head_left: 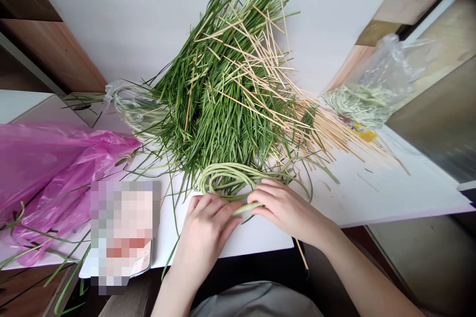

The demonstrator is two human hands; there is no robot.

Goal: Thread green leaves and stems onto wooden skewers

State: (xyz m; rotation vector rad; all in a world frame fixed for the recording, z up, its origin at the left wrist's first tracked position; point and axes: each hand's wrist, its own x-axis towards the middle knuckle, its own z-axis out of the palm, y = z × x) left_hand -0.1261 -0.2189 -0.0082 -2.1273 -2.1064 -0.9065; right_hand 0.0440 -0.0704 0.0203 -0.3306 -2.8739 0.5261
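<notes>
We have the right hand (286,208) with its fingers (269,197) together and curled over one pale stem of the looped garlic scapes (223,178); the left hand (204,230) has its fingers (219,209) together too, tips against that same stem, though we cannot tell if they clamp it; the stem bridges the two hands, probably held by both because it is long and springy; the scapes sit on a white tabletop (238,237), at the near edge of a big heap of long green leaves (223,84) mixed with straw-coloured stalks (327,131); the loops look kept close to the hands, likely so they don't spring away; a clear plastic bag (137,109) lies beyond the left hand, by the heap; a magenta plastic bag (55,173) lies further left; a second clear plastic bag (366,104) with pale green stems inside sits right of the heap; a pixelated patch (122,233) hides whatever lies beside the left hand.
</notes>
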